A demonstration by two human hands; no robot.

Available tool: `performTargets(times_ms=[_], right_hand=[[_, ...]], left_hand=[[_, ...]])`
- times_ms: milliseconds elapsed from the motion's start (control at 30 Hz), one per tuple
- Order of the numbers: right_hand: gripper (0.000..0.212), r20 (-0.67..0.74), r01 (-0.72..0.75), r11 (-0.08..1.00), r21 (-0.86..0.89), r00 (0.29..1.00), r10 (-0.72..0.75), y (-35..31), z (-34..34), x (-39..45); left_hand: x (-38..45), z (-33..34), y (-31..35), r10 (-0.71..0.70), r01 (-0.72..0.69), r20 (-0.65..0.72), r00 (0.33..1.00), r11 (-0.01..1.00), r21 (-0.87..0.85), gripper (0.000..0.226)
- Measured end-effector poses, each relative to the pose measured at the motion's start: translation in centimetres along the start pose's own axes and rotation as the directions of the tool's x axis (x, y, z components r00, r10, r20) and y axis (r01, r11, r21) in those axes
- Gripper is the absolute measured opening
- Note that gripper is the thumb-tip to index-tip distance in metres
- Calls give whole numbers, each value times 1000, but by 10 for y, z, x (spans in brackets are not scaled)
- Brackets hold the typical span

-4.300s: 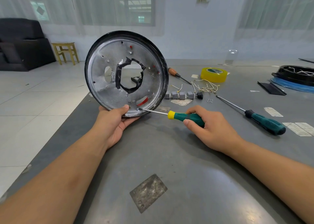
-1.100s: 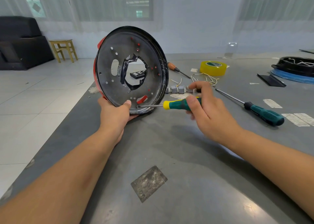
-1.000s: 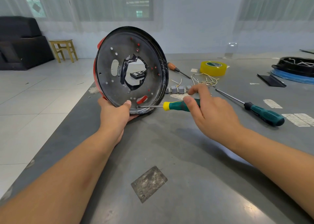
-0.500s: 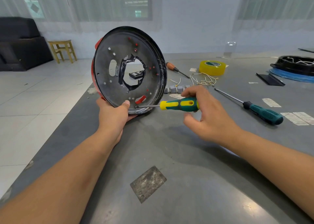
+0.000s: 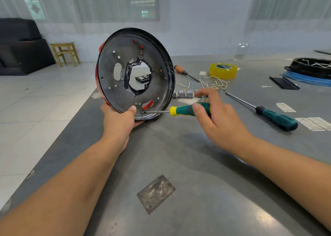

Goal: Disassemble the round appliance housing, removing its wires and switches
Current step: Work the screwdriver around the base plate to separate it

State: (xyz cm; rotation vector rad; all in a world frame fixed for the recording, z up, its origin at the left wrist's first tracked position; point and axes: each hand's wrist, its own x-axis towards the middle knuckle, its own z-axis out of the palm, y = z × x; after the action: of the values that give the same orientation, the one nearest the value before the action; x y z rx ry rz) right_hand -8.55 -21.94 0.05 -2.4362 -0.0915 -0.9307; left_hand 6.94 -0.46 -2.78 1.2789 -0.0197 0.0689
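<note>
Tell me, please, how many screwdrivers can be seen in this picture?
3. The yellow-and-green screwdriver is in the right hand, its tip at the round housing. The long green-handled screwdriver lies on the table's right. The orange-handled screwdriver lies behind the housing.

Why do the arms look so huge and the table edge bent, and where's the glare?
Head view: the wide-angle lens stretches the forearms and bows the table edge; window light glares white on the table's lower right; the right hand casts a soft shadow; the round housing and screwdriver look sharp.
</note>
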Motion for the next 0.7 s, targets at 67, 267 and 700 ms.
performTargets(times_ms=[67,267,700], right_hand=[[39,1,83,996,39,997,-84,0,-1,-1],[40,-4,-1,995,-96,1000,0,2,-2,1],[44,23,121,991,56,992,-122,7,-4,1]], left_hand=[[0,0,0,3,-3,3,1000,1000,8,45],[0,1,0,-4,4,-1,1000,1000,-3,45],[0,0,0,8,-8,0,1000,1000,8,45]])
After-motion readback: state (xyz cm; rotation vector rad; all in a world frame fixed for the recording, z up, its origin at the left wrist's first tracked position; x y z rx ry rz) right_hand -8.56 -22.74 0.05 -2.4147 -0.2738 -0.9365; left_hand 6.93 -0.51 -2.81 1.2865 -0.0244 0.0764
